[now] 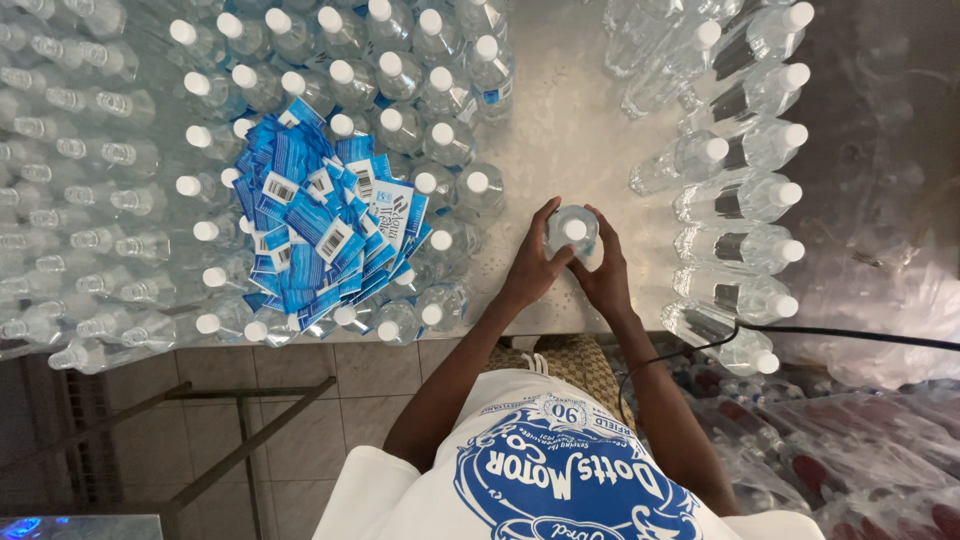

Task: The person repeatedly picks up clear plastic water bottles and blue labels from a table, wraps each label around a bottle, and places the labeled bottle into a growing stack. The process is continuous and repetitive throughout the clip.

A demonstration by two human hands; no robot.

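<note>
Along the left side, a crowd of clear plastic water bottles (110, 150) with white caps is standing and lying packed together on the metal table (560, 130). A loose heap of blue and white bottle labels (315, 225) is resting on top of the upright bottles, spilling toward the table's front edge. Just right of the heap, the person's left hand (532, 262) is curling around the left side of a single upright water bottle (573, 230), thumb and fingers pressing against it. The right hand (604, 272) is wrapping the same bottle from the other side, fingers closed on it, so both hands are clamped together around this one bottle. The bottle is standing on the bare steel strip in the middle of the table, near the front edge. Farther right, a row of labelled bottles (740, 245) is lying on their sides, white caps pointing right. A black cable (850, 335) is running across the lower right.
</note>
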